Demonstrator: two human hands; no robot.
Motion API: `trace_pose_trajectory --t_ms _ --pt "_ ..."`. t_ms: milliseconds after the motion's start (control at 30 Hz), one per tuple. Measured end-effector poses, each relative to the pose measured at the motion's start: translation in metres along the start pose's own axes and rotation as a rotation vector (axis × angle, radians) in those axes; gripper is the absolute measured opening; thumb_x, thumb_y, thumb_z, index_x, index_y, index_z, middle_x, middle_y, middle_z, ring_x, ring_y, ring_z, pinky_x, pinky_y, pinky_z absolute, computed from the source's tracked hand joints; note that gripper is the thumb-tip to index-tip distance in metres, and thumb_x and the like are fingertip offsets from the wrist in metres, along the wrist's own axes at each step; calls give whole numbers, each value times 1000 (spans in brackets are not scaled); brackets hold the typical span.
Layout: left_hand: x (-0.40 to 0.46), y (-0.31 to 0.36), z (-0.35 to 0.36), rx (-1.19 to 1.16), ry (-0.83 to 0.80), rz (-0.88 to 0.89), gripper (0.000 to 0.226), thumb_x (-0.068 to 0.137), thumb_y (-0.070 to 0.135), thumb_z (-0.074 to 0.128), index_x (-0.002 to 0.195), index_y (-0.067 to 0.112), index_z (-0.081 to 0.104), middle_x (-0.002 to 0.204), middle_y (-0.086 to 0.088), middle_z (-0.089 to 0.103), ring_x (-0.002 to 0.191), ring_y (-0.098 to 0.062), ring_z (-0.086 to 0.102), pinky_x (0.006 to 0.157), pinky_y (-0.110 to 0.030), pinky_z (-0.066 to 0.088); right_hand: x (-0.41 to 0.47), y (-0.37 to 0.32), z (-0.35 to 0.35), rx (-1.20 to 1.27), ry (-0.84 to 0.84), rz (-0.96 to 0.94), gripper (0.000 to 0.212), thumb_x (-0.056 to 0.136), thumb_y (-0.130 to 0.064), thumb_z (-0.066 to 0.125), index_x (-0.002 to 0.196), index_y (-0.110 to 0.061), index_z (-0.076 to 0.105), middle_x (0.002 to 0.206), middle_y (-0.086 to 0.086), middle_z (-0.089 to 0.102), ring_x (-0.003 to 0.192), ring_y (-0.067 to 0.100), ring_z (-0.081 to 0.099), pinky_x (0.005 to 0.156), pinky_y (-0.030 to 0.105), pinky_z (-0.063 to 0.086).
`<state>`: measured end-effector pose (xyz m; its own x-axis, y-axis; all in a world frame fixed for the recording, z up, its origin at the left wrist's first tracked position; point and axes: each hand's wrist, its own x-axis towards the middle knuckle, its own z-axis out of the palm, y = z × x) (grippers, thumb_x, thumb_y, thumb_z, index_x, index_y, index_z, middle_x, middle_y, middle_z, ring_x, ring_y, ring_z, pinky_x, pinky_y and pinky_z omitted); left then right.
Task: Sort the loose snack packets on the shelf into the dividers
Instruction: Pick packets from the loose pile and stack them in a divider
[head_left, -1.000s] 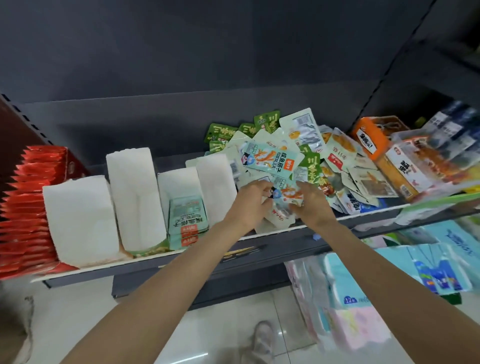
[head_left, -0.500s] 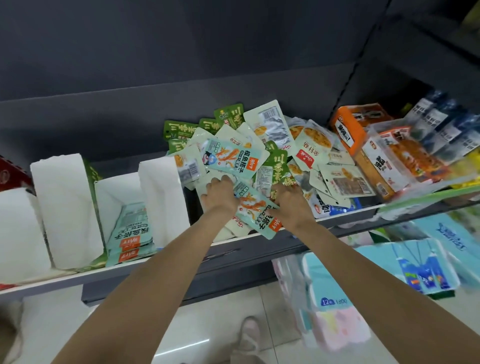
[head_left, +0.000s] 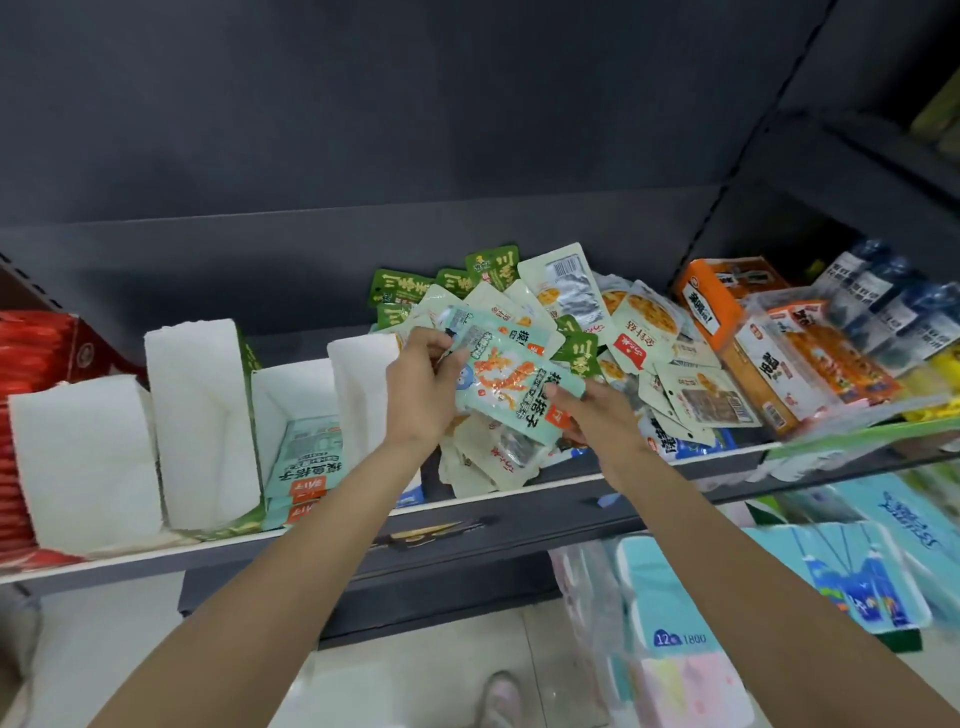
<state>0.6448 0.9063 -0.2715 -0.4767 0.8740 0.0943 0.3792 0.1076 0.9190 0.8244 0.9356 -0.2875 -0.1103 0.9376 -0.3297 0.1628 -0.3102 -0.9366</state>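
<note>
A heap of loose snack packets (head_left: 639, 332) in green, cream and teal lies on the grey shelf (head_left: 519, 525). My left hand (head_left: 421, 389) grips a small stack of teal packets (head_left: 509, 384) at their left edge, lifted just above the heap. My right hand (head_left: 597, 415) holds the same stack at its lower right corner. White paper dividers (head_left: 197, 415) stand left of the heap. One open divider (head_left: 291, 395) holds matching teal packets (head_left: 306, 462).
Red packets (head_left: 26, 415) are stacked at the far left. Orange boxes (head_left: 727, 306) and a clear tray of snacks (head_left: 815, 353) sit right of the heap, with blue bottles (head_left: 893, 306) behind. Tissue packs (head_left: 675, 639) hang below the shelf. A foot (head_left: 501, 696) shows on the tiled floor.
Both hands have raised the teal packets off the heap and gathered them into a stack. The view has shifted left again, showing the red packets and more dividers.
</note>
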Motion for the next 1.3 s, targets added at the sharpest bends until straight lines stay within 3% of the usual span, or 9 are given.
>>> trace_pose_trajectory --t_ms 133,233,400,600,667,767,1033,1133,1300 --pt "8 -16 -55 -82 72 -138 16 88 20 65 94 11 53 93 -7 64 89 -22 63 74 -30 53 -25 -20 47 218 -192 6 10 89 -11 61 99 -11 63 96 0 67 80 8 64 66 25 57" --pt "-2 -32 -97 -23 144 -134 16 87 20 65 93 10 54 92 -3 63 85 -17 62 61 -14 49 -38 -32 90 113 -157 -122 4 89 -10 60 92 -12 59 94 5 66 85 17 63 64 34 60" --pt "-14 -64 -164 135 336 -102 14 92 12 58 105 10 55 110 -8 59 84 -12 53 72 -18 40 -53 -39 150 -517 19 -559 24 93 -25 57 104 -3 60 81 12 64 76 32 63 66 49 54" --pt "-20 -100 -189 248 -50 -257 28 96 11 49 123 4 53 122 -9 61 109 -28 59 92 -33 45 -77 -30 202 -1461 100 -1010 42 36 -11 89 69 -27 68 38 -6 46 31 13 45 38 13 19" --pt "-24 -104 -189 204 -114 -261 28 96 8 45 122 5 55 118 -12 63 105 -28 61 93 -39 48 -79 -21 213 -1560 -44 -943 36 51 -9 84 77 -26 67 55 -7 57 47 13 49 42 18 23" --pt "-27 -108 -186 189 -173 -248 31 96 10 45 126 8 54 118 -11 64 102 -27 63 95 -40 47 -74 -5 223 -1579 -253 -853 27 87 -8 57 110 -21 62 100 0 64 87 20 58 61 28 39" --pt "-32 -104 -186 206 -14 -94 25 97 13 44 117 10 59 113 -6 63 90 -19 62 81 -24 48 -64 -4 213 -1241 -559 -532 38 92 -40 52 122 -18 61 120 4 60 106 22 56 86 37 48" --pt "-32 -86 -175 216 31 43 20 95 10 48 111 11 59 104 -1 60 76 -10 54 63 -6 39 -54 -17 192 -1007 -426 -604 28 93 -30 54 112 -14 67 111 4 66 99 17 60 87 34 48" --pt "-26 -53 -122 144 -133 151 20 90 4 51 105 14 59 99 -1 61 80 -9 55 70 -12 45 -23 -22 139 -843 -161 -582 18 91 -14 56 102 -12 70 102 3 71 91 16 64 84 27 48"
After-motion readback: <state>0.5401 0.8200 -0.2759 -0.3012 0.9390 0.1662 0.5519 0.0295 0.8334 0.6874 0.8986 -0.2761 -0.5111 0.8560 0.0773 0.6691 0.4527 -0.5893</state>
